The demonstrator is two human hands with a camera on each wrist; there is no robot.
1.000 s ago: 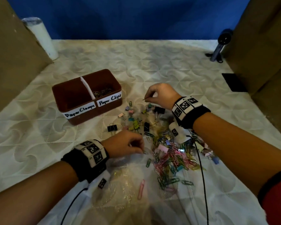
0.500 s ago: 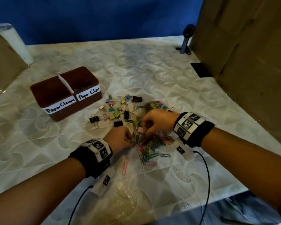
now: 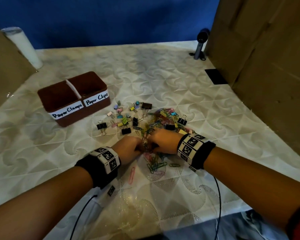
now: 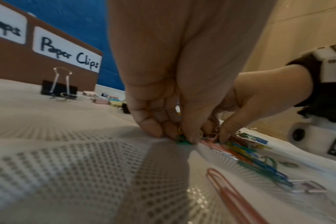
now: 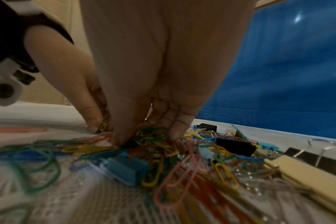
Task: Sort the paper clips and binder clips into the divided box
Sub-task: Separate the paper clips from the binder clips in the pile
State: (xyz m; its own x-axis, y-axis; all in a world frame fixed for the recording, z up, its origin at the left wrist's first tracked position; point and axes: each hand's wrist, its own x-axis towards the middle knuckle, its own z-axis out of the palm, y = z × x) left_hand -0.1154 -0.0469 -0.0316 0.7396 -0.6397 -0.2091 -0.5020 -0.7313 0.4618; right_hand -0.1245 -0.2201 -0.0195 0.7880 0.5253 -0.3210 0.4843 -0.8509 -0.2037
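A brown divided box [image 3: 57, 97] labelled "Paper Clamps" on the left and "Paper Clips" on the right stands at the far left; it shows too in the left wrist view [image 4: 29, 66]. A mixed heap of coloured paper clips [image 3: 157, 164] and binder clips [image 3: 146, 106] lies mid-table. My left hand [image 3: 139, 149] and right hand [image 3: 153, 148] meet at the heap's near side, fingers curled down. In the left wrist view my left hand [image 4: 182, 138] pinches green and yellow paper clips. In the right wrist view my right hand [image 5: 144, 138] pinches tangled paper clips.
Cardboard walls rise at left [image 3: 5, 75] and right [image 3: 267, 58]. A white cylinder [image 3: 22, 47] stands at the back left, a small camera on a stand [image 3: 200, 44] at the back right, a black square [image 3: 215, 76] beside it. One pink paper clip [image 3: 132, 174] lies near my left wrist.
My right hand has come back from beyond the heap, towards me, and dropped into the clips. It now works against my left hand, which has stayed at the heap.
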